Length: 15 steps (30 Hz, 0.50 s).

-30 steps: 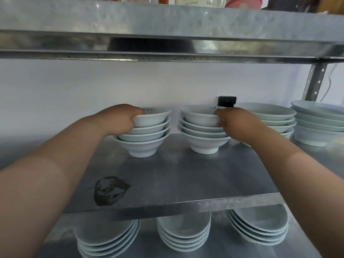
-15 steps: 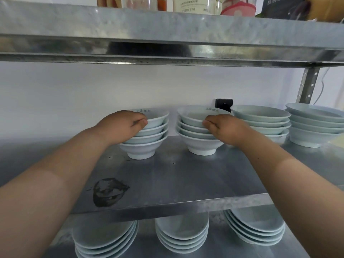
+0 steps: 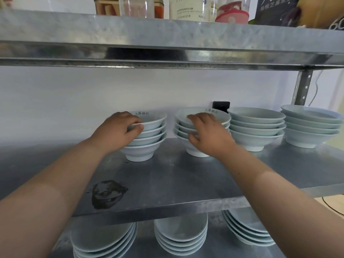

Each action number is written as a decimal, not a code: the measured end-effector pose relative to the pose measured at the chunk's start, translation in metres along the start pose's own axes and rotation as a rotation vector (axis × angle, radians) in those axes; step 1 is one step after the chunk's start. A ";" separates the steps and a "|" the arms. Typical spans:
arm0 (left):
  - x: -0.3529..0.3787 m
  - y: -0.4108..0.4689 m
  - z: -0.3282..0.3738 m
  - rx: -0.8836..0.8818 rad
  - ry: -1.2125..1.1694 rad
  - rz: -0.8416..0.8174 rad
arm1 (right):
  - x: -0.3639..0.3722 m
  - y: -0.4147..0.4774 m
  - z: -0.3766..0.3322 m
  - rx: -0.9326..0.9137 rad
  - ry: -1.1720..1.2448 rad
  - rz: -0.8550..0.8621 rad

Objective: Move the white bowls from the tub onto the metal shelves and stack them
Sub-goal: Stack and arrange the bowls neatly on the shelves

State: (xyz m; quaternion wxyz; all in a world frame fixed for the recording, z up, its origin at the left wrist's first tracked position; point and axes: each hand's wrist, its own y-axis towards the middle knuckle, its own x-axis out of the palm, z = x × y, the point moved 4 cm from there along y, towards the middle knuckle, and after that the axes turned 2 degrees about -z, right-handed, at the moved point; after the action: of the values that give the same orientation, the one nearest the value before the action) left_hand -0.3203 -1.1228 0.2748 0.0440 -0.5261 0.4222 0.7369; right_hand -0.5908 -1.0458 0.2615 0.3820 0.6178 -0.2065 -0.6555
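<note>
Starting nearest, a dull, scuffed metal shelf [image 3: 186,183] is seen, with bare sheet between its front edge and the fingers and a dark stain [image 3: 108,194] short of them. The top rim of the first bowl stack [image 3: 149,140] is pinched by the left hand [image 3: 117,133], fingers above, thumb below. The right hand [image 3: 210,136] is laid on the second bowl stack [image 3: 181,125], fingers slightly spread over the rim. These glossy, round, flared white bowls are nested upright, mouths up, with a narrow gap between the stacks. Beyond the fingertips a black socket [image 3: 221,106] is mounted.
</note>
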 end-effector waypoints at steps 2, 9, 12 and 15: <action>-0.003 -0.010 -0.013 -0.096 -0.131 0.179 | -0.001 -0.003 -0.028 -0.122 0.140 0.135; 0.049 -0.049 -0.077 -0.790 -1.035 0.245 | 0.053 -0.003 -0.099 0.447 0.842 -0.303; 0.067 -0.051 -0.076 -0.757 -1.334 0.148 | 0.071 0.005 -0.107 0.648 1.096 -0.330; 0.062 -0.049 -0.073 -0.701 -1.388 0.158 | 0.083 0.007 -0.106 0.753 1.199 -0.308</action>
State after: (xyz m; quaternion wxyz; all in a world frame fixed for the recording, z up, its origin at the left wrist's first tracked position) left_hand -0.2685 -1.1641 0.1894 0.0767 0.1036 0.0767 0.9887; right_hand -0.4816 -1.0913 0.1966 0.0942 0.9828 -0.0837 -0.1347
